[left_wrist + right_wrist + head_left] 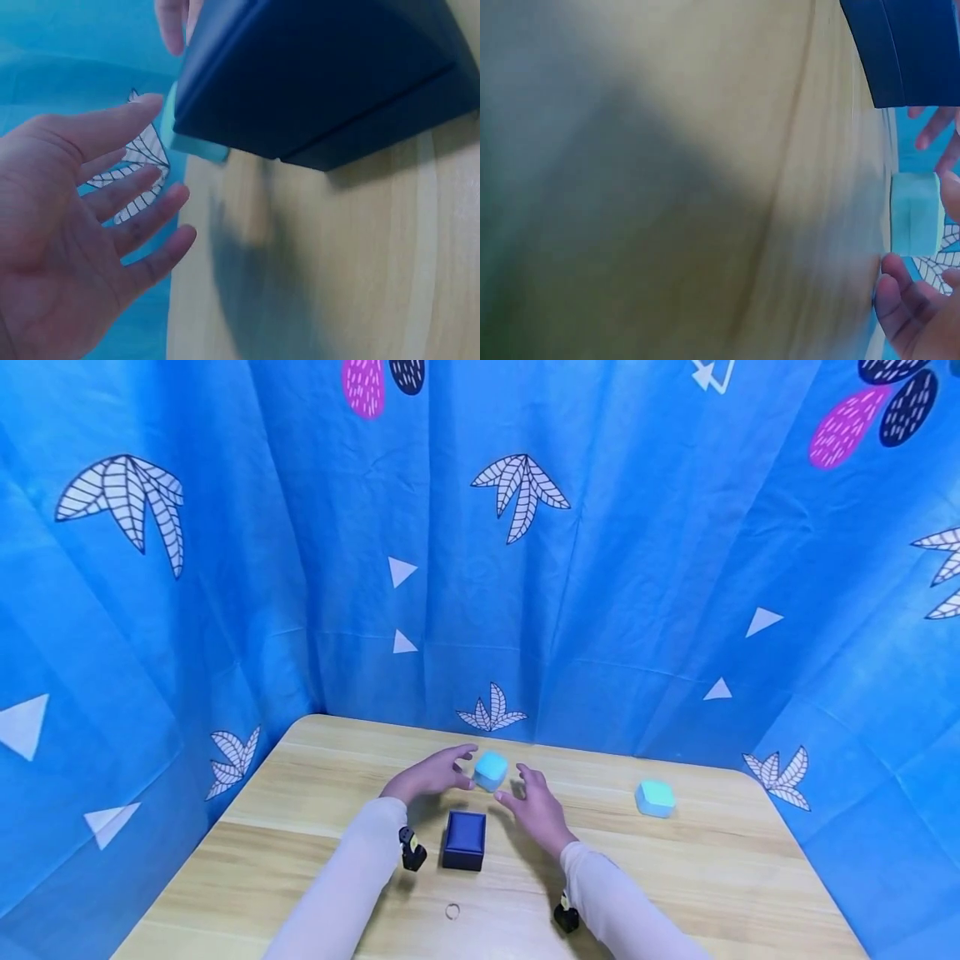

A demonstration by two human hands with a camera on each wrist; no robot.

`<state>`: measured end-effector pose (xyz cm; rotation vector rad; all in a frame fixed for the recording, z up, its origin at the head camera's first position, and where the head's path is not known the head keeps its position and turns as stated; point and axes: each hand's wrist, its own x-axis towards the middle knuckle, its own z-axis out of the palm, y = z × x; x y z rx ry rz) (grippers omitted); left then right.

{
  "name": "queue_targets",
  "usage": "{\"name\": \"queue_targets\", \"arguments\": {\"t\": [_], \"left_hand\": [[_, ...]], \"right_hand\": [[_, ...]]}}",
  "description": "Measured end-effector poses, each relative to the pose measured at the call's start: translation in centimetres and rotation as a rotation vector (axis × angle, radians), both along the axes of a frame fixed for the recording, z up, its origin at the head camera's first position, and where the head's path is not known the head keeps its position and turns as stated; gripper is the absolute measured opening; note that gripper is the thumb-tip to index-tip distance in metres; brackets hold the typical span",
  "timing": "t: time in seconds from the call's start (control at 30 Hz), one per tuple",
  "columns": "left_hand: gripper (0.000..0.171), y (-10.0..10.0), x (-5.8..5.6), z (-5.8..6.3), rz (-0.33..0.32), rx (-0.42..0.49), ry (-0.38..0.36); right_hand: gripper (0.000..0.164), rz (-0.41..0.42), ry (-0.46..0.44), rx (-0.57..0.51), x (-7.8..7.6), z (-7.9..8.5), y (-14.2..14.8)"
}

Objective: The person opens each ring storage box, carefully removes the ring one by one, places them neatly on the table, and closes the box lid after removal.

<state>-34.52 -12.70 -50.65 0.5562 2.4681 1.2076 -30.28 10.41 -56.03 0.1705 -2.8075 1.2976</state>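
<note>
A light-blue rounded box (491, 770) sits toward the back of the table, between my two hands. My left hand (435, 775) is on its left side, thumb and fingers spread apart around a gap. Mirroring it, my right hand (538, 810) reaches up on the near right side, thumb close to the box's lower edge. In the left wrist view the left palm (67, 225) is bare, with fingers extended. The right fingers (911, 300) show near the turquoise box (915, 214) in the right wrist view. Between my forearms stands a dark blue jewellery box (464, 841), lid down.
A thin ring (452, 911) lies on the wooden table (300, 802) in front of the dark blue box. Farther right stands a second box, mint-topped and light blue (656, 798). A blue patterned curtain (645, 610) hangs behind and beside the table.
</note>
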Motion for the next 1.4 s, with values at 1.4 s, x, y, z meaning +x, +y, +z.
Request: {"name": "queue_targets", "arguments": {"t": [1.4], "left_hand": [[0.071, 1.8, -4.2, -2.3, -0.022, 0.046, -0.173]], "right_hand": [[0.071, 0.005, -0.018, -0.015, -3.0, -0.3, -1.9]]}}
